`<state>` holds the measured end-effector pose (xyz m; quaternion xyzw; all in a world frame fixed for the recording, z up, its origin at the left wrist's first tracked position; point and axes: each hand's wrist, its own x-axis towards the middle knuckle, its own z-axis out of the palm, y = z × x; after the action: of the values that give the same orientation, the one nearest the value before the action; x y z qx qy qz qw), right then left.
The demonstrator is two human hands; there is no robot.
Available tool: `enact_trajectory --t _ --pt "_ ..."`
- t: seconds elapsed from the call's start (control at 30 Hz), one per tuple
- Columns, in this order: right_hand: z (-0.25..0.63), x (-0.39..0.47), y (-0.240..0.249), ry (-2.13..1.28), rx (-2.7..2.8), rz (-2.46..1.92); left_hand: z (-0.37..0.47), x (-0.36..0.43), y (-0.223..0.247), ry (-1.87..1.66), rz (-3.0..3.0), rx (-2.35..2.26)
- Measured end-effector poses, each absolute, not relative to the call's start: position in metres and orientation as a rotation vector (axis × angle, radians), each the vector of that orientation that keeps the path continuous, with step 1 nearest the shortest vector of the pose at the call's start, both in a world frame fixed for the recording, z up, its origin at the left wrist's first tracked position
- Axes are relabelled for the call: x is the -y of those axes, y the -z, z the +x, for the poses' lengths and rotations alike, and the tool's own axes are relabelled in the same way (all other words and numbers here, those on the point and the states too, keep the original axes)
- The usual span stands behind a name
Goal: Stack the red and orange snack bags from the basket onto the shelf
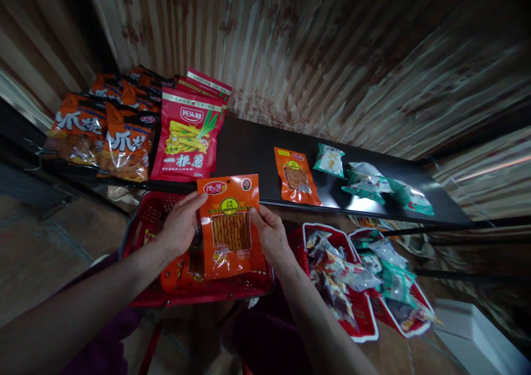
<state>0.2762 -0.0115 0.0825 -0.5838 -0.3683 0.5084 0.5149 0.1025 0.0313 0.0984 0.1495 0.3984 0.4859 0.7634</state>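
Both of my hands hold one orange snack bag (231,228) upright, its clear window showing brown sticks. My left hand (185,220) grips its left edge, and my right hand (269,232) pinches the right edge with the thumb in front. Directly beneath is a red basket (255,286) with more orange packets (180,272) lying in it, partly covered by the bag and my left hand. On the black shelf (249,142) beyond, a similar orange bag (296,177) lies flat to the right.
Orange-and-black snack bags (124,142) and pink-red snack bags (188,134) stand on the shelf's left. Several green-and-white packets (367,181) lie on its right. Two red baskets with white rims (367,339) hold packets below. A white box (477,331) sits at lower right; a patterned curtain (290,48) hangs behind.
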Motion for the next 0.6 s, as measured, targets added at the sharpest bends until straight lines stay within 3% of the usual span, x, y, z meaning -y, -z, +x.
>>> enact_trajectory --t 0.6 --pt "0.266 0.004 -0.093 -1.171 0.64 -1.286 0.098 -0.023 -0.09 -0.921 0.443 -0.843"
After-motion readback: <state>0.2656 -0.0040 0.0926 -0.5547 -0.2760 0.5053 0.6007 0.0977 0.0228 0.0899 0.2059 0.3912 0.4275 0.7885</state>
